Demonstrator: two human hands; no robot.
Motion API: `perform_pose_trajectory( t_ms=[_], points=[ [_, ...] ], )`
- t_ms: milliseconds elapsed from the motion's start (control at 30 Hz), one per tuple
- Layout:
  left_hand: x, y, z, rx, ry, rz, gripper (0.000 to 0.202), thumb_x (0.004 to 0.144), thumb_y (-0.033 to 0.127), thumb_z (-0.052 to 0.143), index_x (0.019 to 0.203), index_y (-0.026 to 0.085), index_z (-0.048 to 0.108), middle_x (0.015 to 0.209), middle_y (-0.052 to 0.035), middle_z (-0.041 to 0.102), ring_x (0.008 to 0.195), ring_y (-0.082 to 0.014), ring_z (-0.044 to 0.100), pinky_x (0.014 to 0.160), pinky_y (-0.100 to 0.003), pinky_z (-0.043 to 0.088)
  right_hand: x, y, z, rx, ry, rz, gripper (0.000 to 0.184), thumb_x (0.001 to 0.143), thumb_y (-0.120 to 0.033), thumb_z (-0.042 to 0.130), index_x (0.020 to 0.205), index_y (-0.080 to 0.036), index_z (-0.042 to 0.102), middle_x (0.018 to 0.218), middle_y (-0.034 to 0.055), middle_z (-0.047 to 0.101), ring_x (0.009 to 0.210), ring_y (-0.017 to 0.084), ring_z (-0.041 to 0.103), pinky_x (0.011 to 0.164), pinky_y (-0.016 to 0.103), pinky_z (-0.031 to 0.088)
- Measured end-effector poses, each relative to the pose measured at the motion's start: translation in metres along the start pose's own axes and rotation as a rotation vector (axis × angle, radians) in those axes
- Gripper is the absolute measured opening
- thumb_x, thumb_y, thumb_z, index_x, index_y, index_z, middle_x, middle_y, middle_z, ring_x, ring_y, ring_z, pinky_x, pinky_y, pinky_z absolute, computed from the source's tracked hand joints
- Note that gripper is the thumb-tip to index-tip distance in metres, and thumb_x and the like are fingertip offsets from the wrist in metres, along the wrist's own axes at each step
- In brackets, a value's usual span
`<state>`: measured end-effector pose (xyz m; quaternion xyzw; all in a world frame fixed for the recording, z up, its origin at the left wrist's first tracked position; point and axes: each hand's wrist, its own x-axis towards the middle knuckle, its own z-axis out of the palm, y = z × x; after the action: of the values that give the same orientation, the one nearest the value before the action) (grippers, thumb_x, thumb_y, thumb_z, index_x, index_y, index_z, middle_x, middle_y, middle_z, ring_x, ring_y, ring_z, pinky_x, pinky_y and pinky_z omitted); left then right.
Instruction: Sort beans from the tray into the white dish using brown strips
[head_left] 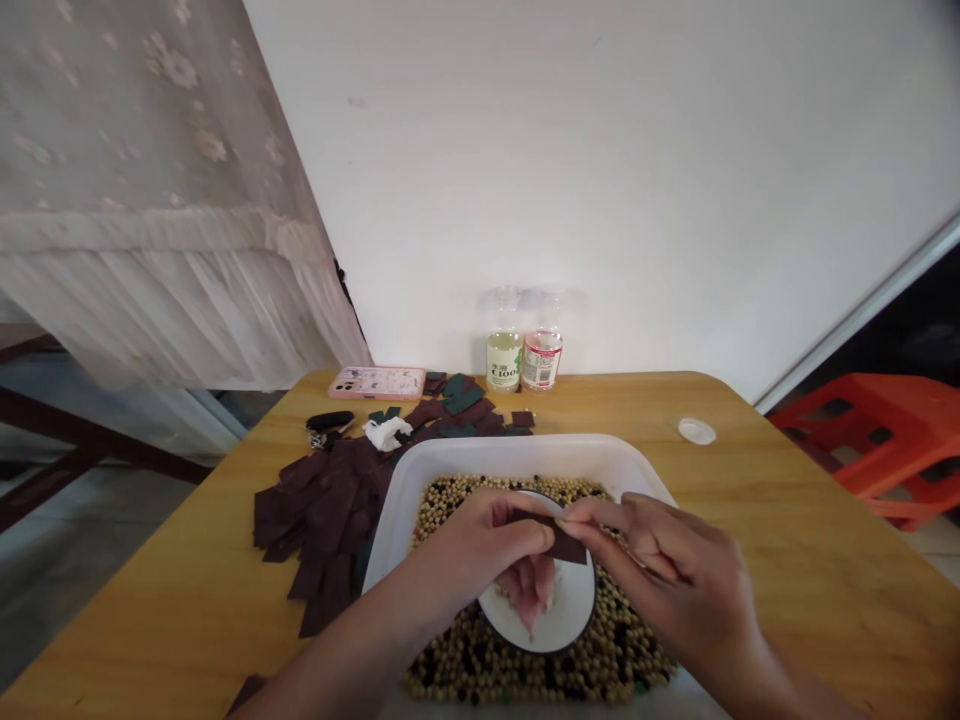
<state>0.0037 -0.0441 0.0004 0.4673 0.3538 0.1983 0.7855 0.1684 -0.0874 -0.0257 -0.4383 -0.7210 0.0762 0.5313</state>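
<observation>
Two bare hands over white plate point(574, 605): left hand point(476, 545) and right hand point(656, 545) gripped one dark brown strip point(561, 538) between fingertips, at 6 o'clock. One pink slice point(525, 590) lay on plate, partly hidden. Plate sat on mixed pale and black beans point(480, 670) inside one white tray point(517, 455). Two plastic bottles point(523, 350) at 12 o'clock; one pink phone point(377, 383) at 11; dark brown squares point(330, 510), overlapped, uncountable, at 9; one white cap point(697, 431) at 2.
</observation>
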Motion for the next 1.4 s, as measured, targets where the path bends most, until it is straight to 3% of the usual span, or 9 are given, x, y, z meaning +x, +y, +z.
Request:
perform_pose_trajectory(
  t_ms=[167, 667, 833, 967, 1133, 1267, 1400],
  points=[
    [-0.0015, 0.0025, 0.0019, 0.018, -0.011, -0.018, 0.016, 0.064, 0.021, 0.051, 0.073, 0.014, 0.061, 0.042, 0.0039, 0.055, 0.029, -0.0060, 0.045, 0.032, -0.015, 0.038, 0.0010, -0.0016, 0.0006, 0.010, 0.037, 0.054, 0.046, 0.076, -0.010, 0.060, 0.053, -0.021, 0.022, 0.047, -0.0060, 0.035, 0.065, 0.016, 0.068, 0.044, 0.015, 0.044],
    [0.0009, 0.0005, -0.0014, 0.033, 0.053, -0.018, 0.015, 0.063, 0.029, 0.056, 0.069, 0.015, 0.054, 0.044, 0.0026, 0.055, 0.036, -0.0066, 0.047, 0.038, -0.017, 0.037, -0.0008, 0.0010, -0.0003, 0.057, 0.001, 0.079, 0.047, 0.076, -0.010, 0.061, 0.054, -0.020, 0.020, 0.046, -0.0052, 0.043, 0.069, 0.018, 0.069, 0.045, 0.016, 0.045],
    [0.0006, 0.0024, -0.0013, 0.000, 0.184, 0.052, 0.016, 0.063, 0.030, 0.061, 0.069, 0.017, 0.052, 0.042, 0.0093, 0.037, 0.039, -0.0051, 0.032, 0.041, -0.018, 0.035, -0.0009, -0.0004, -0.0010, 0.080, -0.022, 0.077, 0.047, 0.075, -0.009, 0.061, 0.054, -0.021, 0.021, 0.049, -0.0041, 0.050, 0.069, 0.018, 0.069, 0.044, 0.017, 0.045],
    [-0.0002, 0.0019, -0.0001, 0.020, 0.264, 0.103, 0.013, 0.060, 0.023, 0.063, 0.068, 0.014, 0.059, 0.060, 0.0037, 0.050, 0.055, -0.0070, 0.044, 0.050, -0.018, 0.036, 0.0030, -0.0037, -0.0002, 0.041, -0.062, -0.035, 0.043, 0.074, -0.008, 0.062, 0.053, -0.021, 0.026, 0.055, -0.0025, 0.061, 0.062, 0.014, 0.067, 0.045, 0.019, 0.046],
    [-0.0005, -0.0002, 0.0021, -0.102, 0.139, 0.114, 0.025, 0.064, 0.029, 0.066, 0.083, 0.014, 0.061, 0.080, -0.0032, 0.061, 0.072, -0.0142, 0.058, 0.067, -0.027, 0.046, 0.0059, -0.0067, -0.0001, 0.026, -0.091, -0.091, 0.039, 0.074, -0.008, 0.061, 0.052, -0.021, 0.031, 0.057, -0.0032, 0.064, 0.045, 0.008, 0.057, 0.040, 0.019, 0.043],
    [0.0011, 0.0002, -0.0002, -0.061, 0.159, 0.114, 0.026, 0.066, 0.033, 0.066, 0.081, 0.014, 0.058, 0.069, -0.0008, 0.060, 0.058, -0.0110, 0.057, 0.058, -0.025, 0.048, 0.0033, -0.0049, -0.0023, 0.042, -0.082, -0.065, 0.040, 0.073, -0.007, 0.061, 0.052, -0.021, 0.031, 0.057, -0.0038, 0.062, 0.048, 0.009, 0.058, 0.042, 0.019, 0.043],
    [0.0032, 0.0002, -0.0035, -0.020, 0.196, 0.122, 0.023, 0.063, 0.033, 0.067, 0.069, 0.014, 0.057, 0.057, 0.0034, 0.052, 0.047, -0.0069, 0.048, 0.049, -0.022, 0.045, 0.0019, -0.0012, -0.0030, 0.063, -0.005, 0.031, 0.046, 0.074, -0.009, 0.062, 0.052, -0.021, 0.023, 0.047, -0.0045, 0.049, 0.059, 0.015, 0.065, 0.043, 0.019, 0.045]
  ],
)
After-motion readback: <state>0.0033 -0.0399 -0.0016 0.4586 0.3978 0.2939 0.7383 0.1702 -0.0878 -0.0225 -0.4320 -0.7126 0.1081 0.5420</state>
